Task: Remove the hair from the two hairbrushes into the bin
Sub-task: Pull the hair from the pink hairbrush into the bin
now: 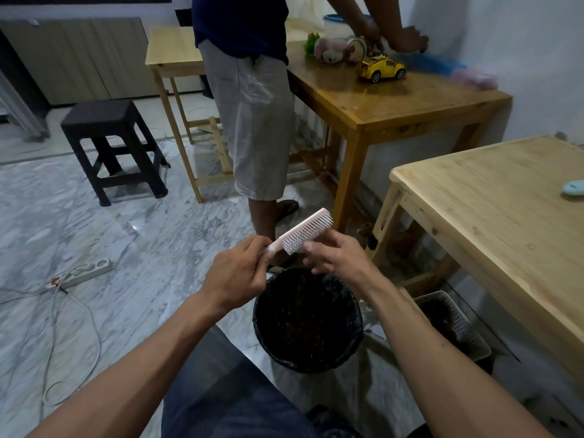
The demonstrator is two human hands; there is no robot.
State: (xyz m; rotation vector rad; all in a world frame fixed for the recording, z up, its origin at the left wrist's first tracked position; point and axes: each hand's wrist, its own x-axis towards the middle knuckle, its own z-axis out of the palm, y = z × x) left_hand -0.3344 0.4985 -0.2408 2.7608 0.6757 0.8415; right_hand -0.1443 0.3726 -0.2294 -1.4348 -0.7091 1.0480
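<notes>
A pale pink hairbrush (303, 230) with white bristles is held above the black-lined bin (308, 320). My left hand (237, 273) grips its handle. My right hand (335, 252) is at the bristle side, fingers reaching under the brush head; whether it pinches any hair is not clear. The bin stands on the floor directly below both hands, dark inside. A light blue object (572, 188), possibly the second brush, lies on the pale wooden table (493, 222) at the right edge.
Another person (252, 99) stands just beyond the bin at a brown table (379, 99) with a yellow toy car (380, 68). A dark stool (110, 147), a power strip (88, 271) with cables, and a white basket (455, 324) are on the floor.
</notes>
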